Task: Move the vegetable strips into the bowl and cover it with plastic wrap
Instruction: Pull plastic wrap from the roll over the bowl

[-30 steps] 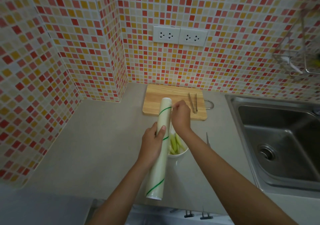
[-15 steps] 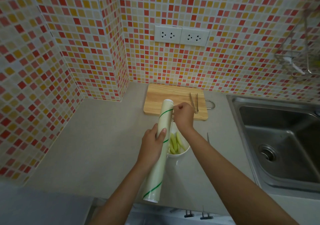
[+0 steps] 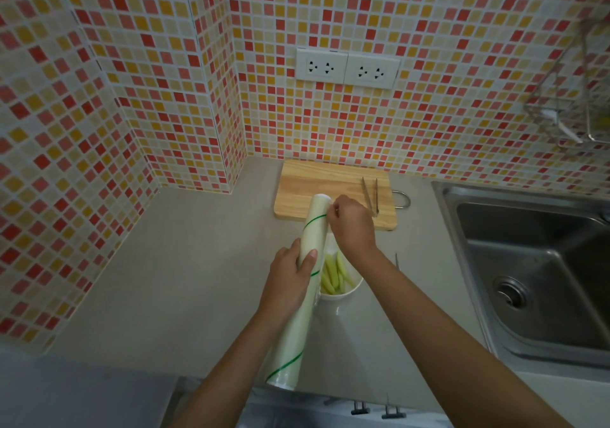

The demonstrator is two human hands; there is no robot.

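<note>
A: How far is the task going now?

B: I am judging the first part as done. The strips (image 3: 333, 274) are lying in the bowl (image 3: 340, 299), pale green and long, leaning side by side. The board (image 3: 317, 183) at 12 o'clock is carrying only the tongs (image 3: 370, 195), no strips that I can see.

A: And the wrap?

B: The covering is not yet done; no film is lying over the bowl. The left hand (image 3: 290, 279) is gripping the roll (image 3: 297, 299) around its middle, fingers curled around it. The right hand (image 3: 351, 224) is pinching at the far end of the roll, at about 12 o'clock from the left hand. I think it is looking for the loose edge of the film, but whether film is really between the fingers I cannot tell.

A: Where is the bowl standing?

B: On the table (image 3: 185, 262), near the centre, just at 3 o'clock of the roll and partly hidden under it and under the right wrist. The sink (image 3: 528, 279) is lying further at 3 o'clock.

A: How is the roll looking?

B: It is long, whitish and half clear, with thin green lines across it. It is pointing from 6 to 12 o'clock, held above the table.
</note>
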